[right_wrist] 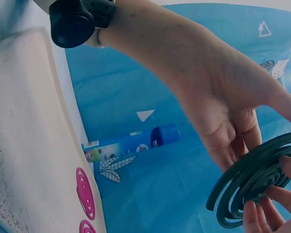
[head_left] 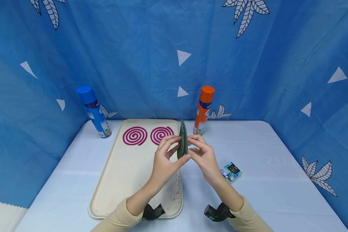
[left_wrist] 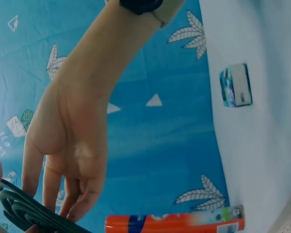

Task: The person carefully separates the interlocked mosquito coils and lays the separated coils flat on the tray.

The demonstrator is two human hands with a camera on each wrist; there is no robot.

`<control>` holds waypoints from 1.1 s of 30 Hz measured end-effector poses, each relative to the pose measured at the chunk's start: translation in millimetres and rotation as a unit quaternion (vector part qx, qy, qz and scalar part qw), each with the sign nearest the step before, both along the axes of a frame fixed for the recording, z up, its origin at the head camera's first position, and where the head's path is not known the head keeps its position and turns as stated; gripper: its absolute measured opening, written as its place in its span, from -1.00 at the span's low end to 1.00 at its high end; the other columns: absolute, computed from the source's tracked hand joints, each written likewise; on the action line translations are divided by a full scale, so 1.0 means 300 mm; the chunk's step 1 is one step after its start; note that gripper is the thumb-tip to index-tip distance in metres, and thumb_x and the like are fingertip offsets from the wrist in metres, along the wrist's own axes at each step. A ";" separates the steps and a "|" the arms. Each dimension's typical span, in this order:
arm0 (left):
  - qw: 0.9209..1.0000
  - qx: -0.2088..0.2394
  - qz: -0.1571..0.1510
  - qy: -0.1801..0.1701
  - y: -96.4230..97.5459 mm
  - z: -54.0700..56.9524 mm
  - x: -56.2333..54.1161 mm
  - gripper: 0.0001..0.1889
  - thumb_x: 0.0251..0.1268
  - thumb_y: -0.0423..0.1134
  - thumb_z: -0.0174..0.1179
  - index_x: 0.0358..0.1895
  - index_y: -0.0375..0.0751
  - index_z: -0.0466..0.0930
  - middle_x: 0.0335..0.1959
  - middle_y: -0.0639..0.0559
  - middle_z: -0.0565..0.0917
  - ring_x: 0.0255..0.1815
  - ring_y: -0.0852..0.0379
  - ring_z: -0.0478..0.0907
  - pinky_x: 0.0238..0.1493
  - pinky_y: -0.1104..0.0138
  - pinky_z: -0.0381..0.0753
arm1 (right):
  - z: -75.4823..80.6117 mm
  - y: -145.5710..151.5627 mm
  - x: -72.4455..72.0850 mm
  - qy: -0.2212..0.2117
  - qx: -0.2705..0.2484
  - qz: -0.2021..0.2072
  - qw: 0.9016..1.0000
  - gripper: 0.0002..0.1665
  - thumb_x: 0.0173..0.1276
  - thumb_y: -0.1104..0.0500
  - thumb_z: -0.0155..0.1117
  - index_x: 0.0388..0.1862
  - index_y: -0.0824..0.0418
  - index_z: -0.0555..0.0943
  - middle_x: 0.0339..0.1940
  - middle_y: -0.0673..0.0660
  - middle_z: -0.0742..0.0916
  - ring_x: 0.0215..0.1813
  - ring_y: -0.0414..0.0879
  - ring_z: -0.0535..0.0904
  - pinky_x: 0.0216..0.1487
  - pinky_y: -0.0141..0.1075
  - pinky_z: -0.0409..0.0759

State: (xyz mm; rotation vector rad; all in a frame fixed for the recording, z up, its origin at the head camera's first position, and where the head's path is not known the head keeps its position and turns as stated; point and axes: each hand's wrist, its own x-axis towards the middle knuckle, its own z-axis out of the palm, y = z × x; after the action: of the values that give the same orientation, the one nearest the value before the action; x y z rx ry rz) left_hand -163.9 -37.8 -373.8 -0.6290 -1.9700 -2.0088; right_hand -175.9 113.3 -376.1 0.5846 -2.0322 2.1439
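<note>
A dark green mosquito coil point(head_left: 182, 139) is held up on edge between both hands, over the tray's right edge in the head view. My left hand point(head_left: 169, 161) pinches it from the left with thumb and fingers. From the other side my right hand point(head_left: 205, 158) grips it, fingertips along its rim and face. The right wrist view shows the coil's spiral rings point(right_wrist: 237, 189) broadside, with fingers on its middle. Two magenta mosquito coils, a left one point(head_left: 135, 136) and a right one point(head_left: 160, 135), lie at the tray's far end; my left hand partly covers the right one.
The beige tray point(head_left: 127, 180) lies left of centre on a white-covered table point(head_left: 272, 180). A blue spray can point(head_left: 95, 112) stands behind its left side, an orange spray can point(head_left: 203, 109) to its right. A small patterned box point(head_left: 231, 172) lies beside my right forearm. Blue curtains point(head_left: 150, 64) enclose the table.
</note>
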 end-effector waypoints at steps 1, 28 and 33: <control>1.000 -0.001 0.005 0.002 0.002 -0.001 0.001 -0.48 0.09 -0.28 0.37 0.16 -0.31 0.49 0.16 -0.16 0.43 0.25 0.00 0.40 0.27 0.37 0.50 | 0.000 -0.001 0.001 0.002 -0.001 0.001 1.000 -0.52 0.27 0.37 0.24 0.15 0.58 0.46 0.03 -0.13 0.55 0.13 -0.25 0.44 0.03 -0.46 0.56; 0.998 -0.036 0.046 -0.016 -0.020 0.026 0.021 -0.35 0.19 -0.19 0.30 0.35 -0.13 0.27 0.02 -0.12 0.65 0.06 0.03 0.55 0.07 0.30 0.61 | 0.040 0.004 0.019 -0.072 -0.034 0.022 0.997 -0.50 0.36 0.33 0.12 0.27 0.21 0.36 0.04 -0.06 0.61 0.12 -0.22 0.55 0.18 -0.43 0.55; 0.998 -0.005 0.051 -0.041 -0.026 0.035 0.018 -0.37 0.16 -0.38 0.28 0.32 -0.13 0.29 -0.02 -0.16 0.68 0.05 0.05 0.60 0.06 0.33 0.65 | 0.037 0.001 0.018 -0.088 -0.031 0.038 0.995 -0.47 0.35 0.30 0.10 0.30 0.21 0.31 0.09 -0.03 0.56 0.18 -0.21 0.50 0.20 -0.40 0.54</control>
State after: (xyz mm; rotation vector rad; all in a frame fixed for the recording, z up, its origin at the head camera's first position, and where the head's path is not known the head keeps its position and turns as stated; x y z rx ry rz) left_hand -158.6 -45.7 -363.3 -0.4465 -2.0158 -1.9946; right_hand -170.5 113.5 -365.0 0.4879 -2.0520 2.3704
